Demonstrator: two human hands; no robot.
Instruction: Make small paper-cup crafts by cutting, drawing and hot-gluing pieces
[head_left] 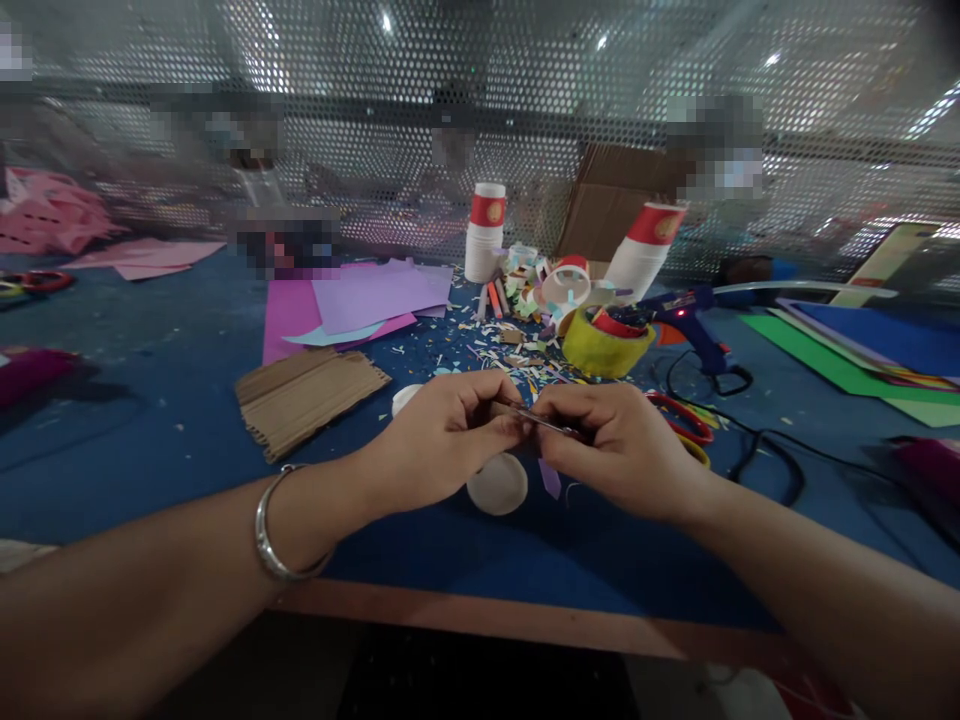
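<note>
My left hand, with a silver bangle at the wrist, is closed in a pinch at the middle of the table. Facing it, my right hand is pinched too, fingertips almost touching the left ones. Between them is a thin, dark strip with a slight shine; its kind cannot be made out, and the fingers hide its ends. Below the fingertips lies a pale round disc beside a small purple paper piece. A white round piece is partly hidden behind my left hand.
Corrugated cardboard and purple paper sheets lie left. Paper cups, scraps and yellow tape sit behind my hands. Right are red-handled scissors, a corded glue gun and coloured sheets.
</note>
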